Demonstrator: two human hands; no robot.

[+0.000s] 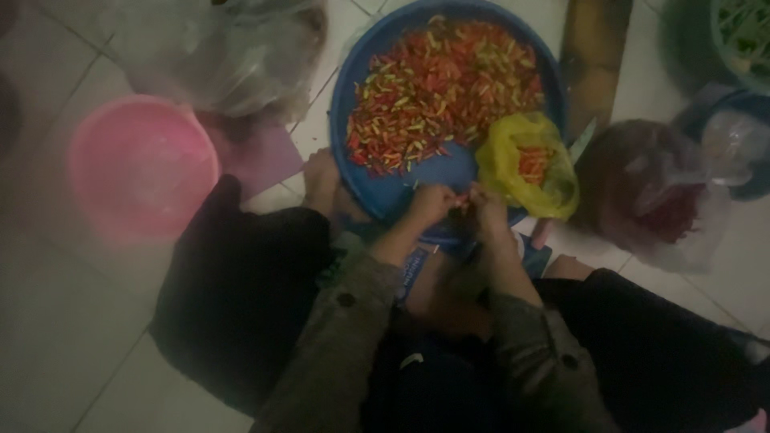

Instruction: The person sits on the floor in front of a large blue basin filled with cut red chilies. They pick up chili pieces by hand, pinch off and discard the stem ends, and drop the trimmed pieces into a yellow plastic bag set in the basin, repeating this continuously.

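A wide blue round tray (pixel 437 178) lies on the tiled floor, heaped with many small red, orange and green chili peppers (pixel 443 90). My left hand (pixel 433 204) and my right hand (pixel 486 207) meet over the tray's near edge, pinching one small red chili (pixel 462 200) between their fingertips. A crumpled yellow plastic bag (pixel 529 164) with red chilies inside rests on the tray's right side, just beyond my right hand. Grey sleeves cover both forearms.
A pink bowl (pixel 143 164) stands at left, with a clear plastic bag (pixel 224 56) behind it. At right lie a dark plastic bag of red chilies (pixel 654 196), a green basket (pixel 742 40) and a knife (pixel 581 140). My bare foot (pixel 322 180) touches the tray.
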